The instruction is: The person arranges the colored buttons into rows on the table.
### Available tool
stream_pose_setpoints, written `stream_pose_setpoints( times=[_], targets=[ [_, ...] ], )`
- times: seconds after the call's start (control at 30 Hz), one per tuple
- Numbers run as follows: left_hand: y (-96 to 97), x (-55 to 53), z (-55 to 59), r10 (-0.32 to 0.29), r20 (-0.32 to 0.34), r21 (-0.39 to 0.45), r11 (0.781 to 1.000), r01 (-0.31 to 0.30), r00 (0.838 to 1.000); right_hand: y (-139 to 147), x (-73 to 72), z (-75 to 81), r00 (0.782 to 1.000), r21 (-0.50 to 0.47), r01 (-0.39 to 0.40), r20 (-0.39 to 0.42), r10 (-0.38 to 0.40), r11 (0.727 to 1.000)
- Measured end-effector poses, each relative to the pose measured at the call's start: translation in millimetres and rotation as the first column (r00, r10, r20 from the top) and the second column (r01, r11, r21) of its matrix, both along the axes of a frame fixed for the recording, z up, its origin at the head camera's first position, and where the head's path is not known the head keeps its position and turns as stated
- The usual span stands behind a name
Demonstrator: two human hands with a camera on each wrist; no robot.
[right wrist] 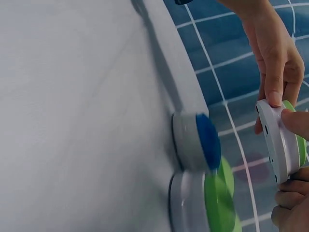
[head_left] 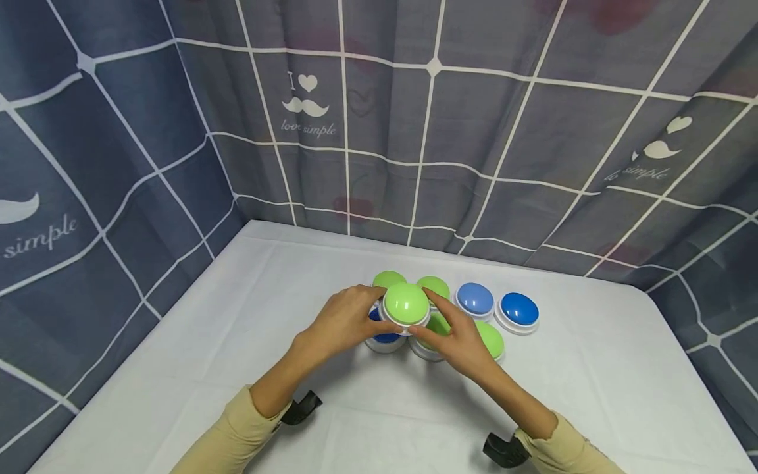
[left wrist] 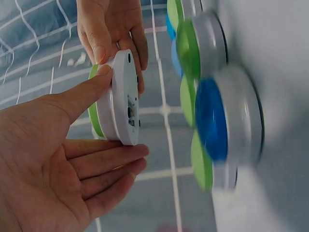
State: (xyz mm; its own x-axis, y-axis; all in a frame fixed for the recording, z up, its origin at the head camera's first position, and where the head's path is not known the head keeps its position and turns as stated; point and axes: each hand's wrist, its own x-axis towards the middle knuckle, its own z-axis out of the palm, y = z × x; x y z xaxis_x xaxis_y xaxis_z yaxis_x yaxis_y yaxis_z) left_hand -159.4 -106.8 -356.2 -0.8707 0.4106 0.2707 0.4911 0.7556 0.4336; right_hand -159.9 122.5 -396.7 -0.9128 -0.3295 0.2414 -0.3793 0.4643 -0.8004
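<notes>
Between both hands, a green push button with a round white base is held up above other buttons. My left hand grips its left side, and my right hand grips its right side, thumbs at the near edge. In the left wrist view the white underside of the held button shows, clear of the table. Below it stand a dark blue button and a green button, both partly hidden. Another green button lies partly behind the right hand.
Behind the held button are two more green buttons. A light blue button and a darker blue button stand to the right. A white cloth covers the table. Grey checked curtains close off the back and sides.
</notes>
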Motion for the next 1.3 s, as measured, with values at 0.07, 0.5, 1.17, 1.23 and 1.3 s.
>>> stream_pose_setpoints(
  times=[0.07, 0.5, 1.17, 1.23, 1.3],
  targets=[
    [12.5, -1.6, -2.2, -0.025, 0.001, -0.017, 1.0, 0.025, 1.0, 13.2, 4.2, -3.1, 1.0, 0.017, 0.028, -0.002, -0.028, 0.999],
    [100.8, -11.5, -22.0, -0.181, -0.016, -0.133, 0.975, 0.178, 0.983, 96.5, 40.2, -17.3, 0.98, 0.058, 0.199, -0.025, -0.198, 0.978],
    [192.8, -32.7, -43.5, -0.357, -0.189, -0.43, 0.868, 0.25, 0.915, 172.3, 51.4, -28.1, 0.94, 0.245, 0.341, -0.066, -0.336, 0.908],
    [197.4, -33.8, -45.9, -0.364, -0.174, -0.437, 0.861, 0.259, 0.915, 176.2, 51.2, -32.0, 0.94, 0.253, 0.339, -0.054, -0.337, 0.906],
    [202.2, -34.3, -48.6, -0.376, -0.166, -0.446, 0.853, 0.271, 0.912, 180.0, 52.2, -35.4, 0.938, 0.265, 0.342, -0.041, -0.344, 0.901]
  ],
)
